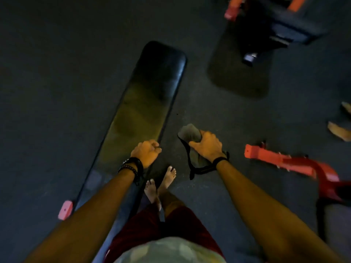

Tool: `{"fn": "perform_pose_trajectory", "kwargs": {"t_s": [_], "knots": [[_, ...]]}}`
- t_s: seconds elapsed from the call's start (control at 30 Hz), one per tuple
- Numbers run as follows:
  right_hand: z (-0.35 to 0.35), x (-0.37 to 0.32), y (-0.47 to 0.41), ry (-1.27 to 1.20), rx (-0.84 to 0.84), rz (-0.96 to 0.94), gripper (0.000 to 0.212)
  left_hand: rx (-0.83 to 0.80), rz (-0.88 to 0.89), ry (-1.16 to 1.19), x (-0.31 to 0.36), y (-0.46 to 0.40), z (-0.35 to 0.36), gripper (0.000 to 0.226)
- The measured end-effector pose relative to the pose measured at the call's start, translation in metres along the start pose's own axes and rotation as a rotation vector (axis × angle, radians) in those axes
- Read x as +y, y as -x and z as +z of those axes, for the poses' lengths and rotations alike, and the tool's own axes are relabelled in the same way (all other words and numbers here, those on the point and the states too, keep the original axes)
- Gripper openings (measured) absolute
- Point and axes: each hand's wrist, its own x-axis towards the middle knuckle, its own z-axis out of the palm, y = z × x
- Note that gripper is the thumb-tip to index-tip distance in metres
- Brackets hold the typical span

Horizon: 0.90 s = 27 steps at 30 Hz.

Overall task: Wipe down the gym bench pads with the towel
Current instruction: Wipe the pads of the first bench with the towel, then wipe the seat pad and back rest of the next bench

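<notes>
A long black bench pad [144, 103] runs from the lower left up to the middle of the view. My left hand [146, 151] hovers at the pad's right edge with its fingers curled, holding nothing that I can see. My right hand [208, 145] is to the right of the bench, above the floor, and grips a bunched grey towel [190, 134] with a dark edge that hangs down below the wrist. The towel is clear of the pad.
My bare feet [161, 183] stand on the dark floor beside the bench. An orange bench foot [65, 209] sticks out at the lower left. An orange-red frame [281, 162] lies on the right, and a black machine on a mat [241, 73] stands at the upper right.
</notes>
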Motion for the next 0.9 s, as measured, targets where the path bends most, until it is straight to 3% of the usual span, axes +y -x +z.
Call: {"fn": "perform_pose_trajectory", "kwargs": {"t_s": [0.07, 0.17, 0.43, 0.63, 0.77, 0.9], "knots": [[-0.023, 0.016, 0.035, -0.076, 0.074, 0.035, 0.05, -0.042, 0.092, 0.019, 0.039, 0.013, 0.01, 0.01], [-0.048, 0.049, 0.079, -0.143, 0.257, 0.126, 0.051, -0.079, 0.265, 0.003, 0.101, 0.024, 0.037, 0.017], [-0.107, 0.167, 0.159, -0.321, 0.588, 0.37, 0.046, -0.234, 0.644, -0.245, 0.263, 0.059, 0.134, 0.018], [-0.175, 0.282, 0.22, -0.386, 0.817, 0.491, 0.028, -0.326, 0.862, -0.388, 0.376, 0.082, 0.238, 0.021], [-0.227, 0.363, 0.264, -0.382, 1.005, 0.582, 0.04, -0.382, 1.006, -0.454, 0.448, 0.108, 0.319, 0.021], [-0.271, 0.421, 0.301, -0.402, 1.158, 0.655, 0.04, -0.421, 1.116, -0.475, 0.509, 0.134, 0.379, 0.024]]}}
